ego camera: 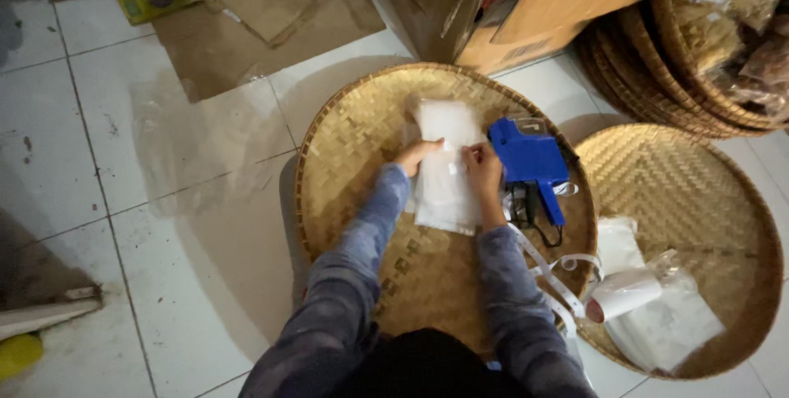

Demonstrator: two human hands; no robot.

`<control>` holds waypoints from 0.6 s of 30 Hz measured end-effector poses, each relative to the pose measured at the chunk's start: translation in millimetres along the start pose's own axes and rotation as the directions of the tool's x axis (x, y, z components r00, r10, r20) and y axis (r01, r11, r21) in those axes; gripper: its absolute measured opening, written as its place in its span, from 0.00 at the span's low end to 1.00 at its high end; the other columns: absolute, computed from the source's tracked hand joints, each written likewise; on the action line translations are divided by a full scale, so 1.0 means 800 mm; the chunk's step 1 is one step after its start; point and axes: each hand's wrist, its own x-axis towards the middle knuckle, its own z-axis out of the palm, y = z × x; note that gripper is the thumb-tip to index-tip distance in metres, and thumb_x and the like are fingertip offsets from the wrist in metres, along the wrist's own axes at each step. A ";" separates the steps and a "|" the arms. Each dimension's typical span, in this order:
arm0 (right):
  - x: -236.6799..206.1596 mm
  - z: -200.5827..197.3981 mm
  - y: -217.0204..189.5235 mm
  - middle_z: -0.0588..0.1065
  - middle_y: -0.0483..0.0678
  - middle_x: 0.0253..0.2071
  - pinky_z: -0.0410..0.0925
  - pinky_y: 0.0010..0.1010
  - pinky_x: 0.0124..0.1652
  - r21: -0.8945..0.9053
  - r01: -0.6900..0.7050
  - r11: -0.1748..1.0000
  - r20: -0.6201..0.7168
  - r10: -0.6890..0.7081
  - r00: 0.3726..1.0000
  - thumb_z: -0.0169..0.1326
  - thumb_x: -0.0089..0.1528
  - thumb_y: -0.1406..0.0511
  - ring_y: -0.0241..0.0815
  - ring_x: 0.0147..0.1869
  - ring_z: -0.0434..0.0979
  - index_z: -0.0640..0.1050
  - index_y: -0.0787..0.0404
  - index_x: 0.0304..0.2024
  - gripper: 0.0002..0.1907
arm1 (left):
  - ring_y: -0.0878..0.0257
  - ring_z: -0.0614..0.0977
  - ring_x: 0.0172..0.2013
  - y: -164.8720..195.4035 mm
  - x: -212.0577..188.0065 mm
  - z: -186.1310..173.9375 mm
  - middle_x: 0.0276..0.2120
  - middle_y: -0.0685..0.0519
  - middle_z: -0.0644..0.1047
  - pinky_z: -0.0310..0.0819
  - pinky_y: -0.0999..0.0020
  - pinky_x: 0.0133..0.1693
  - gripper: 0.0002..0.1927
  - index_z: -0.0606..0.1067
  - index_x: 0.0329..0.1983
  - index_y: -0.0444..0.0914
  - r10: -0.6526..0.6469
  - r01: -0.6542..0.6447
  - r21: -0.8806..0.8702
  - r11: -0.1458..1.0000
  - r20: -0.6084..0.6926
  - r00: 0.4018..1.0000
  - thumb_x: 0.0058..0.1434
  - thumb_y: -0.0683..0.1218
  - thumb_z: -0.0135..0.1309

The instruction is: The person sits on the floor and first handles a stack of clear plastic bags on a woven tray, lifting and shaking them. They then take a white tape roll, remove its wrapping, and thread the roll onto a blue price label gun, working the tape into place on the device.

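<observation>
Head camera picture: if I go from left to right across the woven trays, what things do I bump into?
left hand → stack of clear plastic bags → right hand → blue label gun → roll of white label tape

White tiled floor (189, 299) — dim light

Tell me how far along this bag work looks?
Done: hard to tell; no finished pile is clearly visible. In hand: the left hand and right hand press on a stack of clear plastic bags in the woven tray, blue label gun beside. Left: more bags wait in the second tray.
</observation>
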 end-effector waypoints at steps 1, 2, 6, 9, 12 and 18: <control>0.006 -0.003 -0.003 0.72 0.42 0.20 0.60 0.28 0.21 0.075 -0.072 0.995 0.033 0.070 0.997 0.64 0.63 0.62 0.32 0.21 0.68 0.78 0.62 0.34 0.10 | 0.57 0.82 0.40 0.006 0.005 0.001 0.42 0.47 0.83 0.77 0.58 0.45 0.22 0.79 0.50 0.32 0.045 -0.044 0.027 0.999 -0.034 0.998 0.64 0.56 0.60; 0.014 -0.006 -0.007 0.72 0.41 0.21 0.59 0.28 0.21 0.148 -0.141 0.979 0.071 0.132 0.989 0.64 0.63 0.63 0.32 0.21 0.67 0.78 0.62 0.35 0.10 | 0.58 0.82 0.41 0.014 0.010 0.000 0.43 0.48 0.83 0.76 0.59 0.46 0.22 0.79 0.50 0.33 0.102 -0.101 0.061 0.993 -0.026 0.994 0.63 0.55 0.60; 0.043 -0.035 -0.005 0.75 0.46 0.33 0.68 0.28 0.35 -0.120 0.304 0.945 -0.172 -0.321 0.931 0.73 0.55 0.65 0.35 0.35 0.72 0.76 0.62 0.49 0.24 | 0.64 0.81 0.46 0.044 0.018 -0.006 0.46 0.52 0.82 0.74 0.64 0.51 0.21 0.80 0.53 0.33 0.244 -0.246 0.154 0.957 0.036 0.969 0.64 0.53 0.60; 0.059 -0.069 -0.013 0.70 0.54 0.58 0.70 0.33 0.57 -0.063 0.532 0.844 -0.267 -0.528 0.806 0.75 0.59 0.67 0.42 0.59 0.72 0.66 0.63 0.63 0.38 | 0.66 0.80 0.47 0.067 0.018 0.000 0.46 0.54 0.82 0.72 0.68 0.53 0.19 0.80 0.52 0.33 0.419 -0.426 0.192 0.884 0.078 0.904 0.62 0.48 0.61; 0.060 -0.113 -0.014 0.66 0.56 0.71 0.64 0.36 0.68 0.143 0.507 0.850 -0.153 -0.488 0.860 0.66 0.67 0.70 0.47 0.74 0.67 0.61 0.64 0.74 0.38 | 0.67 0.80 0.47 0.083 0.013 0.014 0.45 0.56 0.82 0.71 0.71 0.54 0.16 0.79 0.50 0.33 0.563 -0.566 0.171 0.807 0.067 0.824 0.61 0.45 0.62; 0.074 -0.149 -0.008 0.69 0.60 0.64 0.67 0.44 0.57 0.417 0.339 0.843 -0.234 -0.260 0.937 0.58 0.69 0.58 0.52 0.62 0.69 0.61 0.59 0.74 0.34 | 0.67 0.78 0.47 0.074 0.018 0.034 0.44 0.55 0.80 0.71 0.70 0.54 0.14 0.80 0.50 0.31 0.686 -0.686 -0.012 0.728 -0.015 0.728 0.66 0.45 0.63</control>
